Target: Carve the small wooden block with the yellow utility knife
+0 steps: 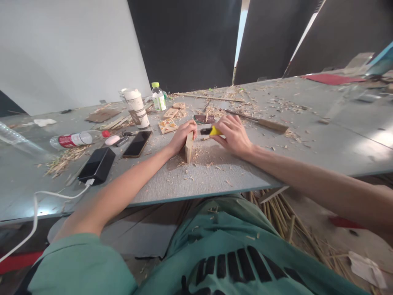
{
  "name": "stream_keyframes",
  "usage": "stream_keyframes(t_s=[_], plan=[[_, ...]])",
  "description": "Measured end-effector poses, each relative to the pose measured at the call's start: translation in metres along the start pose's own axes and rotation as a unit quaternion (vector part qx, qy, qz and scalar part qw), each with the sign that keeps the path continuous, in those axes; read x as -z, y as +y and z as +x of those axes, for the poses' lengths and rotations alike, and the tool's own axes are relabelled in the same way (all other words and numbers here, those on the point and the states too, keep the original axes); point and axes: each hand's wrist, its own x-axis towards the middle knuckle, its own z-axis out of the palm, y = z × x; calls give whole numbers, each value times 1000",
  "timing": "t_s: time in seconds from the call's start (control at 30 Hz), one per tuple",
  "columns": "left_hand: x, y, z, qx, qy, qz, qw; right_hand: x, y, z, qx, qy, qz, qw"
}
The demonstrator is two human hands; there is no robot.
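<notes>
My left hand is closed around a small pale wooden block, which stands on its edge on a textured grey board. In my right hand is a yellow-and-black utility knife, its black end facing the block with a small gap between them. Its blade is too small to make out. Loose wood shavings lie around the block and under both hands. Just beyond my hands sits a dark reddish-brown object. Several flat wooden pieces lie past my left hand, one with an orange pattern.
A black phone, a black power box with a white cable, and a lying bottle are at the left. Behind them stand paper cups and a green-capped bottle. A long wooden-handled tool lies at the right.
</notes>
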Motion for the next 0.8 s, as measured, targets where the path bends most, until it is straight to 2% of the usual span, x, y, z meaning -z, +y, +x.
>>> stream_keyframes(t_s=[0.1,0.23,0.3,0.37,0.6,0.67,0.73,0.8], plan=[[0,-1,-2,0,-1,-6,1000,1,-1,0,91,-62,29,994],[1,-4,-3,1,-7,-24,1000,-1,-12,5,180,-157,9,971],[1,-5,-3,4,-8,-29,1000,-2,-16,7,212,-191,-6,958],[0,-5,-2,4,-4,-30,1000,-1,-18,7,222,-197,-20,955],[-2,-3,-2,1,4,-25,1000,4,-25,3,187,-137,-78,970],[-3,-4,-2,2,7,-27,1000,3,-25,3,171,-132,-67,974],[-3,-4,-1,3,8,-25,1000,1,-21,4,97,-82,-28,991],[-3,-4,-1,3,8,-19,1000,2,-13,3,-15,4,2,1000]])
